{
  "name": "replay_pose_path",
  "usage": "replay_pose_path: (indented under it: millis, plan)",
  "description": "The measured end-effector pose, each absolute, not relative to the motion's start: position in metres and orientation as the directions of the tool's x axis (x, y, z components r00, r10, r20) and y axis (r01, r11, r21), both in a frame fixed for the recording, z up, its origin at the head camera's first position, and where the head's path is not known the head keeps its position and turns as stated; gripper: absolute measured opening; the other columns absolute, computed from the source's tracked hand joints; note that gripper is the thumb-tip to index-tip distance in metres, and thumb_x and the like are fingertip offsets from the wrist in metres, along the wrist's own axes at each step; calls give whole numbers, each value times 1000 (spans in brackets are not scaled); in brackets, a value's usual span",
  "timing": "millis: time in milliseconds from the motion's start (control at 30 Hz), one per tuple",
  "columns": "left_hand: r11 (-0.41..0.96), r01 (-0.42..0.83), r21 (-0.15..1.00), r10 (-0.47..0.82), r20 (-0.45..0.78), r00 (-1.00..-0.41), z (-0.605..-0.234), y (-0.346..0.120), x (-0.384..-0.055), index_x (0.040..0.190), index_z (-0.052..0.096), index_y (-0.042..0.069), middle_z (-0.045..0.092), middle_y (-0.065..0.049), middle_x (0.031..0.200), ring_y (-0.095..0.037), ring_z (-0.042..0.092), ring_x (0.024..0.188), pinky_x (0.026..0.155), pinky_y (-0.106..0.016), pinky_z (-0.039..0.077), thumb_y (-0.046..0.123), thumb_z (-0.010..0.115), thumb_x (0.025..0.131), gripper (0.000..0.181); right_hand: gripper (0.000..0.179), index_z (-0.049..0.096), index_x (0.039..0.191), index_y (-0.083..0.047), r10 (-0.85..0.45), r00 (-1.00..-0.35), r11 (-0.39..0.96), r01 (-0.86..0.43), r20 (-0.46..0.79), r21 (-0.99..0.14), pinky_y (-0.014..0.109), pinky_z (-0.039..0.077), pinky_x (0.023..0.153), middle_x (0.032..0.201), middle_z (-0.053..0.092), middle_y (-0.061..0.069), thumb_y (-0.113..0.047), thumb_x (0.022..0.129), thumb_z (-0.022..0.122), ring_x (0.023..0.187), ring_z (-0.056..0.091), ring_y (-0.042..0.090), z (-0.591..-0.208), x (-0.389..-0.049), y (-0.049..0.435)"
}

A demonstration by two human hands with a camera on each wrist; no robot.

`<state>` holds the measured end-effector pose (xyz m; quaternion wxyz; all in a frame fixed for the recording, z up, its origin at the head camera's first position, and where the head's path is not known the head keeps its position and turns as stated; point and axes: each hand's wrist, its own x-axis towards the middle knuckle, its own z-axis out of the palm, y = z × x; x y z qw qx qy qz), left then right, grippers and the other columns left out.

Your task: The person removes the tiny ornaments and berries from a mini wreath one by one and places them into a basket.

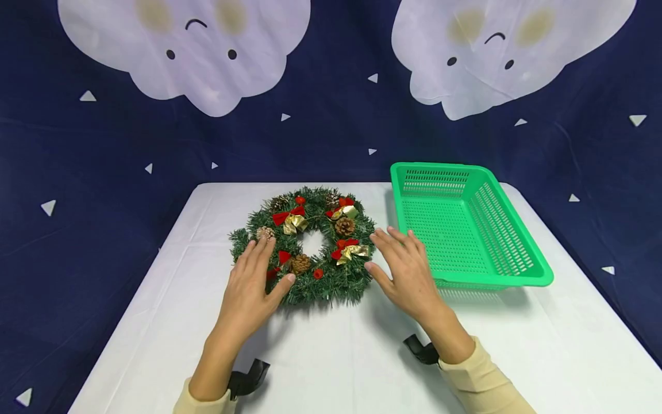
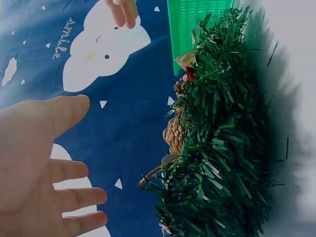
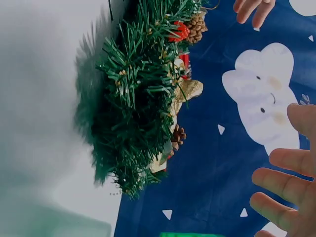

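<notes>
A green Christmas wreath (image 1: 315, 287) lies flat on the white table, trimmed with pinecones (image 1: 345, 226), red and gold bows (image 1: 295, 223) and red berries. My left hand (image 1: 253, 287) hovers over its left side, fingers straight and spread, overlapping the wreath in the head view. In the left wrist view a gap shows between that hand (image 2: 44, 168) and the wreath (image 2: 217, 138). At the wreath's right edge my right hand (image 1: 405, 276) is held with fingers extended. The right wrist view shows this hand (image 3: 286, 182) apart from the wreath (image 3: 133, 98), holding nothing.
A green plastic basket (image 1: 465, 282) with slotted walls stands at the right of the table (image 1: 331, 356), close beyond my right hand. Behind the table hangs a dark blue cloth (image 1: 331, 132) with clouds and small triangles. Black straps (image 1: 421, 349) hang at both wrists.
</notes>
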<state>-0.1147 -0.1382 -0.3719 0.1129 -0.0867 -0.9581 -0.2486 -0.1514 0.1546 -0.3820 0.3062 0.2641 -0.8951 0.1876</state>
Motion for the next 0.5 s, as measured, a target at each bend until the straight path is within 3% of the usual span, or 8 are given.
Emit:
replay_pose_path:
  millis: [500]
  plan:
    - [820, 265, 507, 74, 366, -928, -378, -140, -110, 147, 33, 15, 38, -10, 151, -31, 30, 141, 112, -56, 26, 40, 61, 90, 69, 52, 56, 129, -6, -375, -634, 728, -653, 676, -209, 54, 28, 111, 129, 60, 14, -37, 88, 60, 121, 52, 33, -389, -156, 142]
